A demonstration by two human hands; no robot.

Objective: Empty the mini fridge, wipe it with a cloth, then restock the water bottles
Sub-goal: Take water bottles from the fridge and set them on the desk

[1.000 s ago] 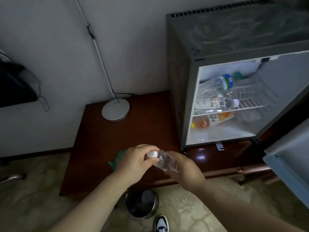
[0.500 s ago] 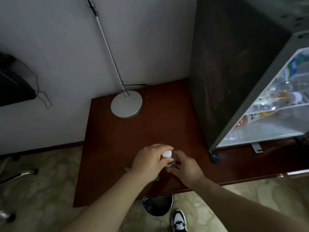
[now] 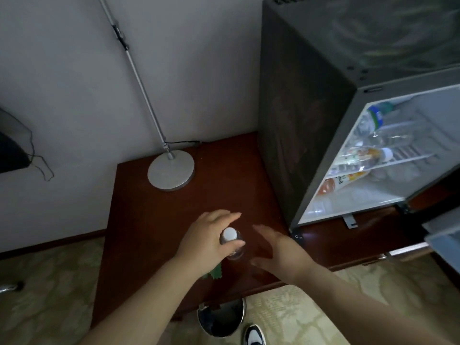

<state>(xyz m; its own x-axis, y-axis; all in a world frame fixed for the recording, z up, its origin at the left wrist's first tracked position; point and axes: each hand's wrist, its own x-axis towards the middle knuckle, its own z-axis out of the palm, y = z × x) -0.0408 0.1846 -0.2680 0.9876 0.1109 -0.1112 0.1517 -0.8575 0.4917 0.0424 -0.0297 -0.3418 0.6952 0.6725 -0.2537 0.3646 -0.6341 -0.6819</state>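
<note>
A clear water bottle with a white cap [image 3: 229, 234] stands upright on the dark red-brown table [image 3: 154, 220]. My left hand [image 3: 206, 237] is spread around it, fingers straight behind the cap and thumb lying across its near side. My right hand [image 3: 278, 247] hovers just right of the bottle with relaxed fingers, not touching it. A green cloth [image 3: 215, 272] peeks out under my left wrist. The mini fridge [image 3: 298, 120] stands open at the right, with a blue-labelled bottle [image 3: 373, 118] and a clear bottle [image 3: 366, 155] on its wire shelf and an orange drink bottle [image 3: 341, 181] below.
A floor lamp's round grey base [image 3: 171, 169] sits at the table's back with its pole leaning up the wall. The fridge door [image 3: 445, 235] hangs open at the far right. A metal bin [image 3: 221, 319] and my shoe [image 3: 254, 334] are on the patterned floor below the table edge.
The bottle went from tilted in both hands to standing on the table. My right hand has let go and drawn to the right; my left fingers have straightened. The view swung left.
</note>
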